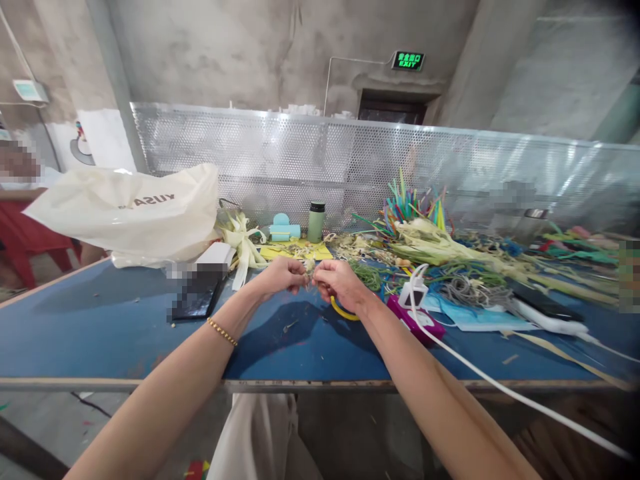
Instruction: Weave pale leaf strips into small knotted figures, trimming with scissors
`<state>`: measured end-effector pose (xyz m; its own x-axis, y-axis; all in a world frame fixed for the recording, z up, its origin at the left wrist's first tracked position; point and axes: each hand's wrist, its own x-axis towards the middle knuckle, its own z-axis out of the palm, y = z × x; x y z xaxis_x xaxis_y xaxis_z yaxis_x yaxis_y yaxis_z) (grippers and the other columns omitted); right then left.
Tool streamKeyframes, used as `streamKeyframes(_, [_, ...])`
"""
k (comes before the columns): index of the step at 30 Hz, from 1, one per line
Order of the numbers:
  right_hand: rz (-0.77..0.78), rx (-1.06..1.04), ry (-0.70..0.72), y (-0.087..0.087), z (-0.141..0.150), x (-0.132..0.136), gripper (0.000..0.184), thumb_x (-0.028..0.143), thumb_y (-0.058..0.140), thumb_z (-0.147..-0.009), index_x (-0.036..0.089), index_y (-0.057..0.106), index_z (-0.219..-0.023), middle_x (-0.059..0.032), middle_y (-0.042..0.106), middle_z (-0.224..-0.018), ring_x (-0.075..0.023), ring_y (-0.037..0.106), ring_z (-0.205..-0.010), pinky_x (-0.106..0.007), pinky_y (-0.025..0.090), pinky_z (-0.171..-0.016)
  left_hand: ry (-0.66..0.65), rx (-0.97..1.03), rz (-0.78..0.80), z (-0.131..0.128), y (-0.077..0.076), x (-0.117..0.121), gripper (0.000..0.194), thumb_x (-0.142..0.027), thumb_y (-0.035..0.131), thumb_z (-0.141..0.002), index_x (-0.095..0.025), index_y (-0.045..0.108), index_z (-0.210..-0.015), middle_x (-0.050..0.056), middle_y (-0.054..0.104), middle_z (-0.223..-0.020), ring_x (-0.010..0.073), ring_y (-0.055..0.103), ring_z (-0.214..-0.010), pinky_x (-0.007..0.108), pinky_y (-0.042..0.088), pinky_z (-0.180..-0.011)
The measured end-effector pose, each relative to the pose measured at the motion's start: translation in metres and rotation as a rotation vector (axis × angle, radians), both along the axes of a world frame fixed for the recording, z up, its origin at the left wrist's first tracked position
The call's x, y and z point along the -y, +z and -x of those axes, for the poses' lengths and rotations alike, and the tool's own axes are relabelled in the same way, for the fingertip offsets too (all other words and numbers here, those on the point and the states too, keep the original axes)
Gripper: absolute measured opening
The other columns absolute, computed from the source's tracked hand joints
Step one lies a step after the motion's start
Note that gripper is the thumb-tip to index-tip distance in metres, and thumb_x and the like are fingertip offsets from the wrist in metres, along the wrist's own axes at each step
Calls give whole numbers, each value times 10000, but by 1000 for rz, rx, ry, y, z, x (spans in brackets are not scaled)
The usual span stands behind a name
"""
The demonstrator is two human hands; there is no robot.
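My left hand [285,276] and my right hand [341,283] meet above the front middle of the blue table [135,347]. Both have their fingers pinched together. Between the fingertips shows a small pale, straw-coloured bit, too small and blurred to name. A yellow loop [345,312], like a handle, curves out below my right palm; whether the hand holds it I cannot tell. Just beyond the hands lies a yellow sheet [315,251] with dry scraps on it. Pale corn husks [243,240] lie behind my left hand, and a green string bundle [367,275] is beside my right.
A cream plastic bag [135,213] and a dark tablet-like device [197,293] lie left. A green bottle [316,222] stands behind. At right are a magenta power block [415,321] with a white cable, grey cord [467,288], husks and coloured stems [413,203]. A perforated metal screen [280,150] borders the back.
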<state>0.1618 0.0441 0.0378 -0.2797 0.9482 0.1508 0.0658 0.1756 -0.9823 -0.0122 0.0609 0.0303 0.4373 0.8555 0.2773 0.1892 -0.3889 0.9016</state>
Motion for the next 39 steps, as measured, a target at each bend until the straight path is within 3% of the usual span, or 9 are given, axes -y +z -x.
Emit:
streamKeyframes(5, [3, -5, 21, 3, -1, -1, 175, 257, 667, -610, 173, 524, -667, 65, 502, -521, -17, 273, -347, -177, 172, -323, -37, 207, 177, 1, 2, 0, 193, -246, 765, -599, -111, 636, -648, 9, 606, -564, 77, 500, -439, 221, 345, -457])
streamKeyframes(8, [-79, 89, -32, 4, -3, -2, 188, 302, 676, -641, 168, 545, -655, 74, 447, -488, -28, 271, -368, -187, 166, -351, -51, 237, 228, 0, 3, 1, 235, -262, 800, -576, -110, 662, -689, 28, 640, -618, 83, 519, -453, 229, 362, -461])
streamKeyframes(14, [-355, 294, -71, 1, -5, -3, 200, 328, 623, -699, 138, 611, -638, 13, 556, -552, -85, 438, -508, -203, 314, -473, -63, 47, 103, 0, 3, 4, 273, -329, 807, -607, -110, 660, -676, 26, 630, -606, 99, 542, -531, 217, 364, -482])
streamKeyframes(18, [-434, 381, -113, 0, -6, -5, 207, 330, 603, -713, 136, 612, -642, 26, 514, -537, -86, 404, -516, -207, 285, -483, -32, 28, 29, 3, 4, 3, 342, -442, 750, -691, -125, 629, -652, 13, 609, -588, 102, 528, -557, 219, 370, -506])
streamKeyframes(24, [-454, 392, -144, 0, -5, -6, 230, 346, 606, -731, 140, 589, -631, 49, 453, -514, -74, 353, -497, -209, 260, -484, -6, 94, -1, 1, 3, -1, 387, -467, 774, -656, -117, 620, -595, 18, 618, -576, 97, 516, -551, 227, 386, -548])
streamKeyframes(33, [-348, 294, -119, 0, -6, -7, 257, 401, 639, -735, 146, 621, -720, 32, 523, -484, -95, 434, -448, -216, 317, -465, 9, 192, 16, 0, 4, -2, 389, -470, 803, -613, -110, 657, -632, 40, 662, -612, 117, 560, -550, 253, 419, -570])
streamKeyframes(39, [-436, 352, -279, 2, -19, -17, 321, 455, 660, -725, 142, 640, -657, 4, 559, -542, -108, 446, -503, -234, 305, -492, 131, 416, -17, 11, 12, -8, 398, -460, 824, -598, -102, 711, -730, 47, 685, -658, 108, 554, -572, 252, 431, -602])
